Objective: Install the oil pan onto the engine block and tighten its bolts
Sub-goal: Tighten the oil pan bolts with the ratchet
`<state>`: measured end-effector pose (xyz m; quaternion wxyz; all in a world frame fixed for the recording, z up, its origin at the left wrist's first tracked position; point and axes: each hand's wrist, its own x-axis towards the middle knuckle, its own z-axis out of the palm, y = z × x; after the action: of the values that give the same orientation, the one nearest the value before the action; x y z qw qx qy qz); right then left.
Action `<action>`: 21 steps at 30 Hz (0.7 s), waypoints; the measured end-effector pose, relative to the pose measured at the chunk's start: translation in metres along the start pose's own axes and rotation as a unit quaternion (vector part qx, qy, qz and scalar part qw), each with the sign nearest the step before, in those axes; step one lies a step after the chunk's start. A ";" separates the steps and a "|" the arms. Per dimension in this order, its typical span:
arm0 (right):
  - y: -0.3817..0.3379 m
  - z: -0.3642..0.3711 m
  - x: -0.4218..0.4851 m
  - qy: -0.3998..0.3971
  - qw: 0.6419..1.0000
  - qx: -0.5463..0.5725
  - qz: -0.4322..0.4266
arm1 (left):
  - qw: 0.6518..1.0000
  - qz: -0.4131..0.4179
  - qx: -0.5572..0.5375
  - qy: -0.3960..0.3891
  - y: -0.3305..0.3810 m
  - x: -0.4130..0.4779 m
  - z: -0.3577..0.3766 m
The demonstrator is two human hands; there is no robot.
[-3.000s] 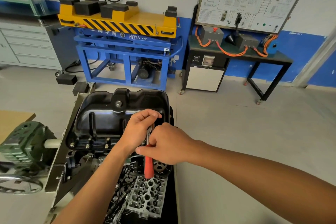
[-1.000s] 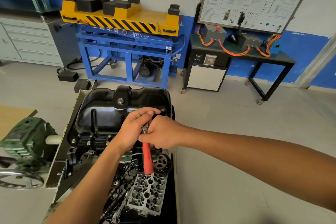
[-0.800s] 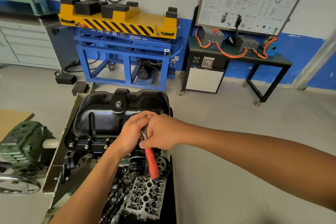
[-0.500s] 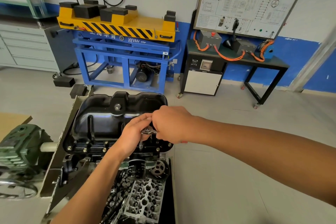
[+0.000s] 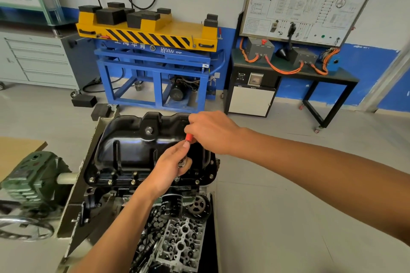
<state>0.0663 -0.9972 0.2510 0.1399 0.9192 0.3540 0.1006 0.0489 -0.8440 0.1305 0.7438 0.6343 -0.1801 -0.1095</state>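
The black oil pan [image 5: 133, 150] sits on the engine block [image 5: 124, 193], with several bolts [image 5: 110, 182] showing along its near flange. My left hand [image 5: 170, 166] holds the metal head of a ratchet wrench on a bolt at the pan's near right flange. My right hand [image 5: 210, 133] grips the wrench's red handle [image 5: 189, 137], which points away from me over the pan. Most of the handle is hidden inside my fist.
An oil filter [image 5: 172, 205] and a sprocket [image 5: 198, 206] sit below the pan, with a cylinder head [image 5: 179, 244] and loose parts nearer me. A green gearbox [image 5: 28, 182] with a handwheel is at the left. A blue and yellow lift table [image 5: 153, 55] stands behind.
My right hand has swung the red handle from pointing toward me, round to the right, to pointing away over the pan. My left hand stayed on the wrench head.
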 end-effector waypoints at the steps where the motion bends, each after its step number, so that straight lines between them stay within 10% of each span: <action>1: 0.003 0.000 0.001 -0.004 1.000 0.008 -0.003 | 1.000 0.003 -0.006 -0.002 0.001 0.000 0.000; 21: -0.034 -0.003 -0.025 -0.147 0.971 0.190 -0.018 | 0.991 -0.013 -0.034 0.127 0.004 0.011 0.012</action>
<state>0.0261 -0.9896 0.2404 0.0148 0.9270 0.3591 -0.1073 0.0532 -0.8588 0.1371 0.7803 0.6197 -0.0722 -0.0443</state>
